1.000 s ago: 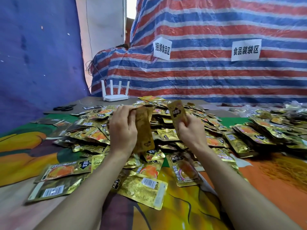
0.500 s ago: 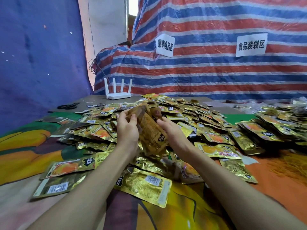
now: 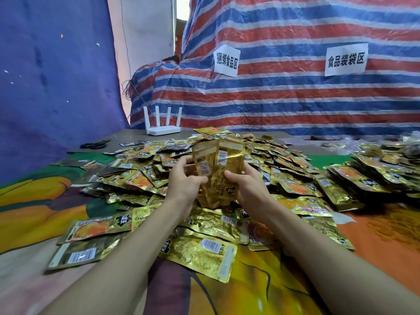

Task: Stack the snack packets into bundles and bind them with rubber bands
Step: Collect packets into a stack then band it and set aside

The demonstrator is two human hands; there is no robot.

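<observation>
A: Entry, head view. Position?
B: Worn on the person's head, above the near edge of the tabletop [image 3: 381, 237]; wide-angle.
A: Facing?
B: Forward and down. Both forearms enter from the bottom edge; the left hand [image 3: 183, 181] and right hand [image 3: 248, 188] sit at centre frame, close to the lens.
A: Far limit?
B: The striped tarpaulin [image 3: 295, 98] behind the tabletop, filling the upper half.

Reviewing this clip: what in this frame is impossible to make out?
Head view: how many gold foil snack packets are held; they overlap, and the left hand and right hand cover part of them.
Head view: the small black object at the table's far left is too small to identify.
Head view: the right-side packet heap is cut off by the frame edge.
</observation>
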